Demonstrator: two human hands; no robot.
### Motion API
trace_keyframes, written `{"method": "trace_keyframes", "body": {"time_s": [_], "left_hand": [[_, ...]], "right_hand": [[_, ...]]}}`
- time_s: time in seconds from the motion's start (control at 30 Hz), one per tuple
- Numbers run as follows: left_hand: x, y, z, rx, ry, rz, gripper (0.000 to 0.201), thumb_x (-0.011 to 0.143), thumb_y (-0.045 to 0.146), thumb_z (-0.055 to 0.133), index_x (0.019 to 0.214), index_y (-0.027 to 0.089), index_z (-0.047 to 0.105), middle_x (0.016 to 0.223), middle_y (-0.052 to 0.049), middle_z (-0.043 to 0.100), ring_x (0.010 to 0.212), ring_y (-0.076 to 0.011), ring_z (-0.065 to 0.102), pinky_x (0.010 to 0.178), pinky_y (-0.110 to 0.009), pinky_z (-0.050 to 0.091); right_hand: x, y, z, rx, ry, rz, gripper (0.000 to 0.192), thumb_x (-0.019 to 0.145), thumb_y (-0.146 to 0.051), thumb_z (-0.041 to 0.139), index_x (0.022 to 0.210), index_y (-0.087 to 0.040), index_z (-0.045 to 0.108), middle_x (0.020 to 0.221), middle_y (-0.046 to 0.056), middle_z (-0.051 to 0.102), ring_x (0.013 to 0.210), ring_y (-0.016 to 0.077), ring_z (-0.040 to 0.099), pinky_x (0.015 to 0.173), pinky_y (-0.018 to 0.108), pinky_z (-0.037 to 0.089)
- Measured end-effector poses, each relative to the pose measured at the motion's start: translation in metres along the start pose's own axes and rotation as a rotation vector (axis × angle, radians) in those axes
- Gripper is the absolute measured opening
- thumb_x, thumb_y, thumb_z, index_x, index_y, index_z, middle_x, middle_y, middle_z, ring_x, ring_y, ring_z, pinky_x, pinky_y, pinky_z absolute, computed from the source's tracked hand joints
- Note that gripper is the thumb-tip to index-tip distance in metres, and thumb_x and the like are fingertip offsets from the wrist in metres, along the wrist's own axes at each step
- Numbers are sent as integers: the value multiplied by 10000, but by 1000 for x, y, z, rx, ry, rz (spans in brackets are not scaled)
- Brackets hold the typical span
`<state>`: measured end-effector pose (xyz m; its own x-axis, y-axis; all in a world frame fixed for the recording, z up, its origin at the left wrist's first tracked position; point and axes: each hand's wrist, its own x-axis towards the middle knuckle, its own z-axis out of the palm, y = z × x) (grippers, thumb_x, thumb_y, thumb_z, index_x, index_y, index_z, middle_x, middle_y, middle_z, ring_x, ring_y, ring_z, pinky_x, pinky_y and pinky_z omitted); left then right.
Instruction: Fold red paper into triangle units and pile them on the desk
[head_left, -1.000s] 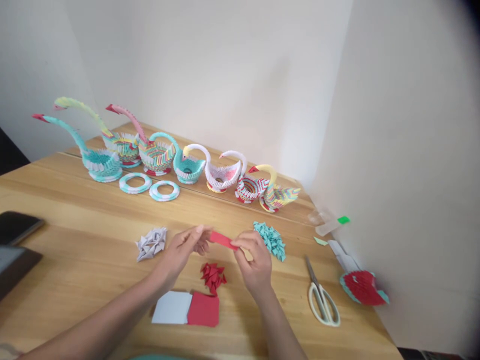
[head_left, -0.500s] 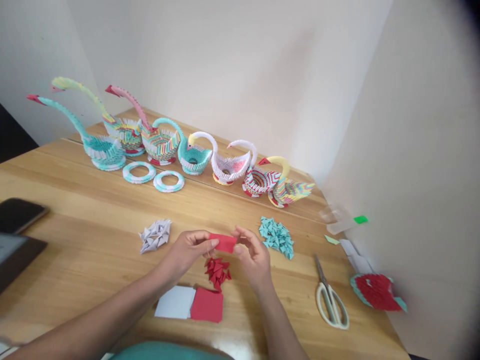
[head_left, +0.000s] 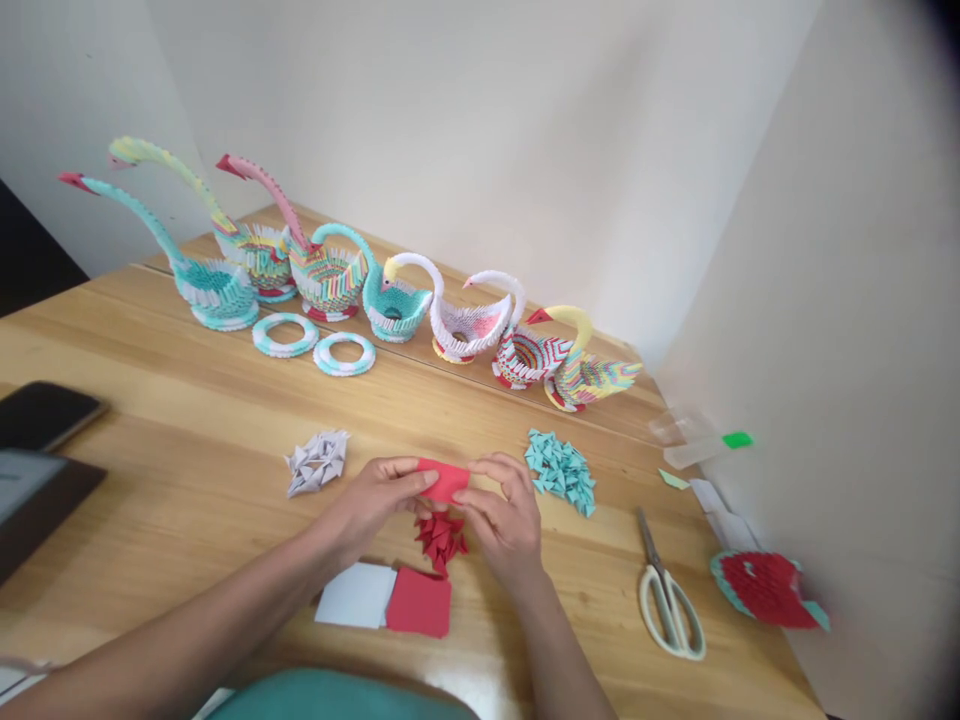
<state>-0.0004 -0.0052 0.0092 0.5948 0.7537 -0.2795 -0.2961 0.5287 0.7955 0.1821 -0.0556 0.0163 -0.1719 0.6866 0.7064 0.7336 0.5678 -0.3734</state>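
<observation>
over wooden table point(head_left: 187, 470), both hands point(head_left: 375, 495) pinch red paper point(head_left: 444, 481).

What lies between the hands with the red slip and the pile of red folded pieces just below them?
Nothing visible. Left hand and right hand pinch the red paper slip directly above the red folded pieces; only bare table surrounds the pile.

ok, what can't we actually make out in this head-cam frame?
- Red paper piece, head view: its fold state is hidden by the fingers of the left hand and right hand.
- Dark device: cut off by the left frame edge.
- Clear container near the wall: blurred, contents unreadable.
- Red folded pieces: too small to count, partly behind the hands.
</observation>
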Motion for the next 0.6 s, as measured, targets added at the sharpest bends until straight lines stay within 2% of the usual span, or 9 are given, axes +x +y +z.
{"method": "trace_keyframes", "body": {"time_s": [0.1, 0.23, 0.4, 0.5, 0.6], "left_hand": [[1, -1, -1, 65, 10, 42, 270, 732, 368, 746, 889, 148, 752, 815, -48, 747, 718, -164, 631, 701, -264, 479], [0, 0, 1, 151, -5, 31, 323, 728, 385, 734, 945, 146, 752, 737, -40, 743, 688, -168, 633, 673, -258, 468], [-4, 4, 5, 225, 3, 36, 382, 764, 470, 673, 934, 134, 737, 786, -70, 754, 750, -206, 665, 720, -297, 496], [-5, 5, 7, 287, -6, 59, 389, 773, 466, 666, 962, 129, 716, 849, -85, 759, 786, -213, 674, 745, -306, 508], [-2, 0, 7, 304, -22, 119, 397, 707, 383, 747, 1008, 131, 685, 945, -92, 759, 845, -219, 679, 768, -300, 514]], "right_hand": [[-1, 1, 2, 93, 32, 125, 103, 839, -163, 654, 836, -249, 710, 1038, 57, 666, 1024, 240, 590, 891, 430, 475], [-4, 0, 3, 268, 35, 388, 77, 827, -170, 652, 830, -237, 690, 951, 50, 702, 887, 203, 654, 811, 355, 511], [-5, -2, 7, 477, 58, 690, 68, 796, -248, 669, 746, -202, 667, 925, 70, 729, 869, 207, 675, 761, 317, 521], [-4, -3, 9, 520, 77, 780, 108, 781, -281, 677, 722, -192, 654, 782, 45, 720, 743, 179, 662, 682, 279, 516], [-5, -4, 9, 499, 83, 788, 129, 780, -297, 675, 719, -186, 649, 726, 32, 700, 693, 162, 641, 657, 263, 513]]}}
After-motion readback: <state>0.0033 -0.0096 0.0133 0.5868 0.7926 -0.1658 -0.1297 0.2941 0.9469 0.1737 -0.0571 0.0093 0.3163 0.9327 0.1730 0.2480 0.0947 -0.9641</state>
